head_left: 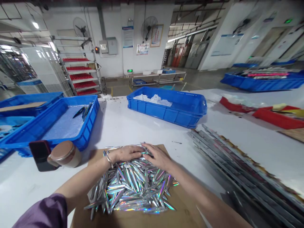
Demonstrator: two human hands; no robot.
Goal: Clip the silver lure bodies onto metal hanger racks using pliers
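Note:
A heap of shiny silver fishing lure bodies [133, 180], with rainbow glints, lies on a sheet of brown cardboard [142, 220] in front of me. My left hand [127, 154] rests over the far side of the heap, its fingers stretched to the right. From the right, my right hand [155, 156] reaches to the same spot, fingers apart and touching the lures. The fingertips of both hands nearly meet. Whatever lies under the palms is hidden.
At left, a blue crate [64, 123] holds a few dark lures; a phone [41, 155] and a lidded mug [66, 154] stand before it. Another blue crate [166, 106] contains white crumpled material. Long metal strips [237, 167] lie at right, with red trays [277, 117] beyond.

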